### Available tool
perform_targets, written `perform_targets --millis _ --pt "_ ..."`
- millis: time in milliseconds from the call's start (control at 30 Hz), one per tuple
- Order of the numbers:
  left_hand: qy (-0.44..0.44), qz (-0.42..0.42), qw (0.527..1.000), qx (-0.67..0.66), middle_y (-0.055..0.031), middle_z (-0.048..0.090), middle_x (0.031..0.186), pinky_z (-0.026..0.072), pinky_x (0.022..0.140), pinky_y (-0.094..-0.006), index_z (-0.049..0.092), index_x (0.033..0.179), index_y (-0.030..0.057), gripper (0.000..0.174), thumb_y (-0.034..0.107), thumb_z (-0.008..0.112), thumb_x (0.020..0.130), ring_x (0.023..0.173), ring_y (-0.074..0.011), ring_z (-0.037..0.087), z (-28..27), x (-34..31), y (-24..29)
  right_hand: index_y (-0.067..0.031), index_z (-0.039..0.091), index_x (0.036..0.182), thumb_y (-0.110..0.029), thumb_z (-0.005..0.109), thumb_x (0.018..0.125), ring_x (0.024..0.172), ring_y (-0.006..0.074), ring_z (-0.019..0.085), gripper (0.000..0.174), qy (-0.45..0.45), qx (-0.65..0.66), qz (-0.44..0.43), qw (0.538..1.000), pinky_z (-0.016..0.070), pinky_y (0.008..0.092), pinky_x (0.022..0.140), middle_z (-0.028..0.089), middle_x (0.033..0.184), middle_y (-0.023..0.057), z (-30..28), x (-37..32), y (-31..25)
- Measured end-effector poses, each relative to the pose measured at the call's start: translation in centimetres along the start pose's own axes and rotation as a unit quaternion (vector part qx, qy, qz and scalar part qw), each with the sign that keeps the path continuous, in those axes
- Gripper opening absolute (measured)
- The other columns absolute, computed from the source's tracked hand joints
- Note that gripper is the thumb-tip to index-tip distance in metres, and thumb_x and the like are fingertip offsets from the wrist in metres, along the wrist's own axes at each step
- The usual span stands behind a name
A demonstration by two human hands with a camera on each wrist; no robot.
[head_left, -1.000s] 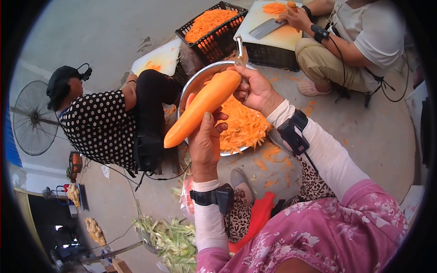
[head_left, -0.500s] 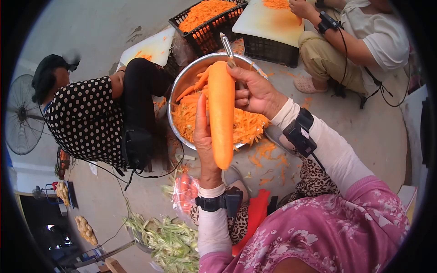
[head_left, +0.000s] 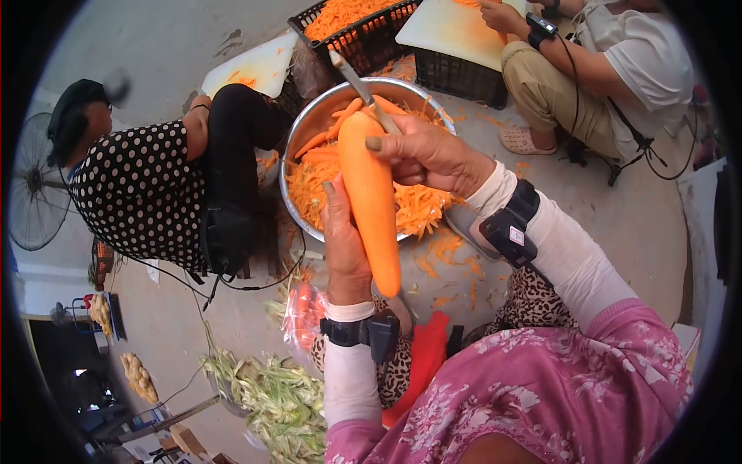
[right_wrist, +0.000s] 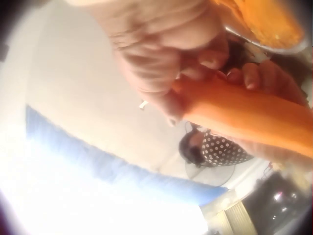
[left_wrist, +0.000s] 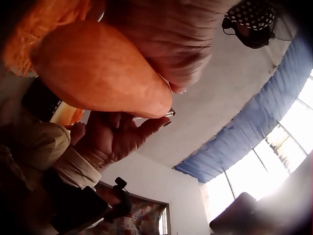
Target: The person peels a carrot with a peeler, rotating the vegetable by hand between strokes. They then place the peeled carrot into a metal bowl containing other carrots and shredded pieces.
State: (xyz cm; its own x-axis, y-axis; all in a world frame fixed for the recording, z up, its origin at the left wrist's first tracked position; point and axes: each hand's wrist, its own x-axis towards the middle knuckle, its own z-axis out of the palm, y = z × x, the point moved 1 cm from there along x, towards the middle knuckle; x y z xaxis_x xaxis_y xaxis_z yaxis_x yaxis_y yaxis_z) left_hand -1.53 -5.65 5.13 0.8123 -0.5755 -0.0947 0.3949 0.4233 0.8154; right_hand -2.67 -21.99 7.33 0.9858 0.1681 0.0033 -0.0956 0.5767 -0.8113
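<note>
A large, smooth orange carrot [head_left: 369,209] slants over the metal bowl, its thick end up and its narrow end toward the wearer. My left hand [head_left: 348,251] grips it from the left side, thumb along its surface. On the other side my right hand [head_left: 440,155] holds a metal peeler [head_left: 355,81], which points up and left past the carrot's thick end. The right thumb rests on the carrot near that end. In the right wrist view, the fingers of both hands meet around the carrot [right_wrist: 244,110]. Most of the peeler's handle is hidden in the hand.
Below the hands stands a metal bowl [head_left: 300,127] with carrot peelings [head_left: 309,197] and several carrots. A black crate [head_left: 371,48] of shredded carrot and two cutting boards [head_left: 456,35] lie beyond. People sit left and right. Green husks [head_left: 278,402] and a bag [head_left: 304,317] lie near the left forearm.
The carrot has turned from slanting down-left to slanting down-right. The right hand's peeler has tipped leftward over the carrot's thick end, and the right thumb has come onto the carrot.
</note>
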Motion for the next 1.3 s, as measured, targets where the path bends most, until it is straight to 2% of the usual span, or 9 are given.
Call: perform_targets --millis 200,300,400,567,667,700,833,1000,1300 --pt "-0.039 -0.054 0.994 -0.092 -0.0134 0.059 0.089 0.0491 0.067 -0.0344 0.047 0.121 0.0077 0.065 0.062 0.028 0.092 0.074 -0.0228 0.057 -0.7 0.0 -0.9 -0.0018 0.054 0.105 -0.054 0.059 0.084 0.047 0.0015 0.037 0.056 0.002 -0.147 -0.054 0.988 0.0299 0.0169 0.040 0.050 0.067 -0.0023 0.8 -0.4 0.2" --pt "-0.064 -0.070 0.978 -0.187 -0.0138 0.058 0.091 0.0471 0.064 -0.0358 0.047 0.122 0.0102 0.064 0.062 0.027 0.092 0.075 -0.0241 0.055 -1.7 0.0 -0.8 0.0003 0.056 0.101 -0.060 0.043 0.089 0.051 0.0032 0.042 0.063 0.108 -0.258 -0.123 0.952 0.0349 0.0180 0.045 0.055 0.071 0.0009 0.8 -0.8 -0.9" --pt "0.027 -0.065 0.981 -0.179 -0.0134 0.058 0.095 0.0453 0.062 -0.0363 0.048 0.122 0.0113 0.062 0.061 0.027 0.092 0.077 -0.0242 0.054 -2.6 -0.1 -0.2 -0.0007 0.057 0.100 -0.057 0.039 0.092 0.055 0.0051 0.045 0.060 0.072 -0.355 -0.127 0.923 0.0378 0.0198 0.049 0.057 0.074 0.0022 0.0 -0.6 0.1" --pt "0.063 -0.047 0.983 -0.163 -0.0128 0.057 0.098 0.0461 0.061 -0.0366 0.049 0.119 0.0096 0.060 0.059 0.027 0.093 0.078 -0.0250 0.055 -4.3 -0.5 0.1 -0.0004 0.061 0.098 -0.027 0.055 0.091 0.074 0.0108 0.056 0.028 -0.049 -0.401 -0.147 0.903 0.0452 0.0253 0.065 0.058 0.073 0.0030 -0.1 -1.0 2.0" --pt "0.083 -0.042 0.984 -0.155 -0.0132 0.058 0.098 0.0478 0.062 -0.0369 0.049 0.115 0.0074 0.058 0.057 0.031 0.093 0.077 -0.0261 0.056 -5.1 -0.6 0.0 -0.0006 0.060 0.097 -0.020 0.057 0.089 0.072 0.0113 0.056 0.022 -0.140 -0.454 -0.108 0.873 0.0454 0.0258 0.068 0.059 0.074 0.0038 0.5 -1.7 1.4" --pt "0.086 -0.038 0.981 -0.171 -0.0134 0.058 0.098 0.0482 0.063 -0.0370 0.049 0.114 0.0071 0.057 0.057 0.033 0.093 0.077 -0.0262 0.057 -5.1 -0.7 0.2 -0.0005 0.061 0.096 -0.018 0.059 0.087 0.072 0.0147 0.059 0.020 -0.158 -0.455 -0.163 0.861 0.0462 0.0286 0.068 0.062 0.076 0.0069 0.6 -1.6 1.9" --pt "0.070 -0.043 0.982 -0.173 -0.0140 0.057 0.095 0.0456 0.062 -0.0349 0.049 0.113 0.0062 0.058 0.058 0.038 0.091 0.075 -0.0247 0.054 -4.5 -1.6 0.7 -0.0006 0.061 0.095 -0.018 0.060 0.086 0.071 0.0169 0.060 0.020 -0.158 -0.448 -0.151 0.867 0.0464 0.0295 0.067 0.062 0.076 0.0079 0.7 -1.6 2.5" --pt "0.024 -0.066 0.981 -0.180 -0.0143 0.056 0.092 0.0422 0.061 -0.0332 0.049 0.111 0.0052 0.059 0.060 0.040 0.090 0.073 -0.0232 0.051 -4.3 -2.3 0.7 -0.0005 0.061 0.092 -0.018 0.058 0.086 0.069 0.0251 0.059 0.019 -0.111 -0.543 -0.183 0.812 0.0451 0.0323 0.064 0.060 0.074 0.0135 0.5 -1.2 2.7" --pt "0.037 -0.101 0.981 -0.161 -0.0130 0.051 0.084 0.0384 0.057 -0.0288 0.050 0.112 0.0085 0.056 0.058 0.031 0.093 0.069 -0.0199 0.047 -4.7 -2.0 0.2 -0.0028 0.062 0.090 -0.022 0.058 0.087 0.068 0.0331 0.058 0.020 -0.016 -0.569 -0.262 0.780 0.0453 0.0381 0.063 0.060 0.073 0.0155 -1.2 1.5 2.4"
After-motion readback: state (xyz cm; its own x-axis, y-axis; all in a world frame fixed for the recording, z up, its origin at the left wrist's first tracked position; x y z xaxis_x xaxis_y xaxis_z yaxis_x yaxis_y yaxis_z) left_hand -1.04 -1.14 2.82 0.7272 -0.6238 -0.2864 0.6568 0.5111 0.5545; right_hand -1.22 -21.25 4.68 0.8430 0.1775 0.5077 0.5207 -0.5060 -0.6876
